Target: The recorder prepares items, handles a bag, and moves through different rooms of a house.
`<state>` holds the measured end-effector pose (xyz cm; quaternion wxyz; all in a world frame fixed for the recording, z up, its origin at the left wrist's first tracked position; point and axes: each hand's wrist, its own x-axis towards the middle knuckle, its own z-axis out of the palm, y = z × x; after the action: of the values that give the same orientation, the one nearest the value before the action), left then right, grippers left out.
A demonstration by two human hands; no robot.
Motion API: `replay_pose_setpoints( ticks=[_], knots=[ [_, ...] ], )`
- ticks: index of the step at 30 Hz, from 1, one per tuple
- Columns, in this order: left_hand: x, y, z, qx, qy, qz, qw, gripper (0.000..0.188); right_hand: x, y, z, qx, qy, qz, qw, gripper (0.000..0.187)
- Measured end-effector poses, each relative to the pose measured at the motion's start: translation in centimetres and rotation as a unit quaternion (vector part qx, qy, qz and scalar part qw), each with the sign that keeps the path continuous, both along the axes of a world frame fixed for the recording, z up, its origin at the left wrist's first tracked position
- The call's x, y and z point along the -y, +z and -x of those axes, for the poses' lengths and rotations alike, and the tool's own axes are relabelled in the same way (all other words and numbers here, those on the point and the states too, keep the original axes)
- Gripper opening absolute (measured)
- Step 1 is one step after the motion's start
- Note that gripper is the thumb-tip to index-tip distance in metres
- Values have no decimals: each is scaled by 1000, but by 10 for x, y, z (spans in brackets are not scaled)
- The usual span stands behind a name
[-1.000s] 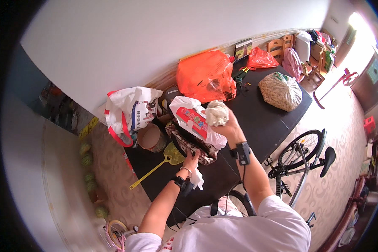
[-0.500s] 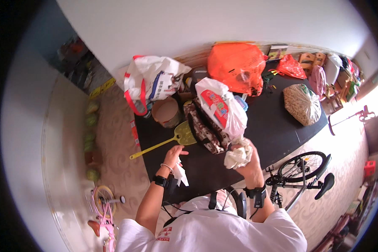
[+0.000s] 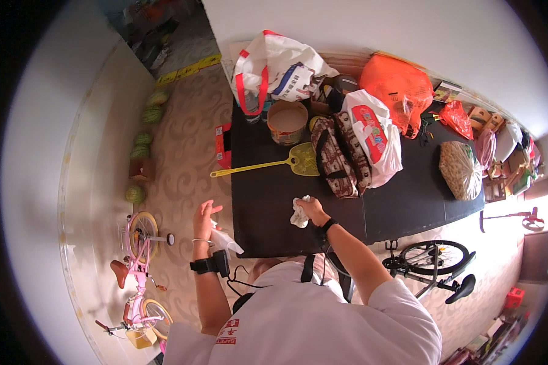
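My right hand (image 3: 314,210) is closed around a crumpled white cloth (image 3: 299,214), pressed to the black tabletop (image 3: 274,234) near its front edge. Just past the table's left side is my left hand (image 3: 204,220), its fingers partly spread. A white tissue (image 3: 226,241) hangs from its palm side, seemingly held there by the lower fingers, which are hidden. A yellow fly swatter (image 3: 303,160) lies beyond both hands, its handle sticking out over the left edge. Touching its head is a brown patterned fabric bag (image 3: 336,159).
At the back stand a white-and-red tote bag (image 3: 289,67), an open round tub (image 3: 287,121), a white plastic bag (image 3: 374,137) and an orange bag (image 3: 399,88). A tied clear sack (image 3: 460,170) sits at the right end. Bicycles (image 3: 435,258) and watermelons (image 3: 139,152) are on the floor.
My right hand has moved left with the cloth, away from the bags onto the front of the tabletop. My left hand has shifted left, off the table. The view has turned and shifted.
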<state>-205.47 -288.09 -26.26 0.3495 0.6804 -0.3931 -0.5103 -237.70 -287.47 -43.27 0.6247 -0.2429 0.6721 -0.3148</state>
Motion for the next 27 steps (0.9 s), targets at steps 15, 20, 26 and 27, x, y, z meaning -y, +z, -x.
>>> replay_pose_setpoints(
  ticks=[15, 20, 26, 27],
  knots=[
    [-96, 2, -166, -77, 238, 12, 968, 33, -16, 34, -21, -23, -45, -16, 999, 34],
    [-101, 35, -164, -52, 221, 60, 972, 31, 0, 3, -7, -69, 89, -46, 993, 56],
    [-129, 39, -162, -34, 285, 79, 955, 30, 12, -34, 24, -393, 41, 81, 915, 61],
    [-134, 43, -162, -22, 301, 70, 951, 31, 14, -31, 29, -286, 73, 6, 955, 53]
  ],
)
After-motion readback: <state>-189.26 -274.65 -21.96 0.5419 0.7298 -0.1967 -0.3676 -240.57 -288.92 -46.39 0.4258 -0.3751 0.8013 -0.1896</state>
